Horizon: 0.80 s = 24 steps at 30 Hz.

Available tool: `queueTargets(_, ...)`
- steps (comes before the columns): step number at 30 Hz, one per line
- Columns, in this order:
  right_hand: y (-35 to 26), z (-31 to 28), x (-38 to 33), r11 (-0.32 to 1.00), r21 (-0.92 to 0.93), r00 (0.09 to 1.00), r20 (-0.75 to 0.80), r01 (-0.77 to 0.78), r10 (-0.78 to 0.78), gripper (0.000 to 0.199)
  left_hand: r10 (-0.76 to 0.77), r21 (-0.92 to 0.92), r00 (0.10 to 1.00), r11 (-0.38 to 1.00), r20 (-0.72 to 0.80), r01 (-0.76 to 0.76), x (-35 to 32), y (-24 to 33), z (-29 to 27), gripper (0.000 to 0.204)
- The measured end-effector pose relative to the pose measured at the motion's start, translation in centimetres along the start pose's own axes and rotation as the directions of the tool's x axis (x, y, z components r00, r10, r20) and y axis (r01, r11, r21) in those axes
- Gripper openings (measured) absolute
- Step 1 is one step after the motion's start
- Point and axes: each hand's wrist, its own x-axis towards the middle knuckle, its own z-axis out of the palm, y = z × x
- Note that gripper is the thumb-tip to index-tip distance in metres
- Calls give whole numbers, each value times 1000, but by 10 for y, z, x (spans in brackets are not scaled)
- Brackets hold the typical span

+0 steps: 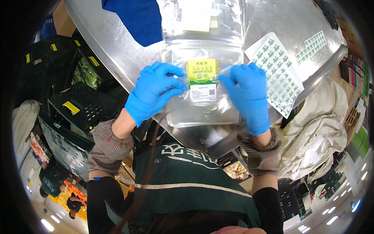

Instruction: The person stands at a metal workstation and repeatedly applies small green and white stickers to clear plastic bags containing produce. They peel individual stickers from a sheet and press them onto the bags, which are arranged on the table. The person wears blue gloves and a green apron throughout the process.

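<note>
green card [201, 64] lies on a clear bag [181, 111] between hands. sticker [214, 77] at right hand's [246, 91] thumb; grip, adhesion unconfirmed. left hand [152, 91] half-curled, nothing seen held. sheet [278, 78] beyond right hand: many stickers left.

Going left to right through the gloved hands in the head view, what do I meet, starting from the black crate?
Black crate, left hand, green-and-white card, right hand, large sticker sheet, cream-coloured cloth.
</note>
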Motion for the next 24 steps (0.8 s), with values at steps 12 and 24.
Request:
queueTargets(12,162,-77,-23,873,269,903,-23,-408,429,28,71,-455,800,791,-595,-408,134,38,-7,30)
queueTargets(24,133,-137,-23,997,15,995,64,-82,81,19,4,-738,993,670,117,84,215,93,69,19)
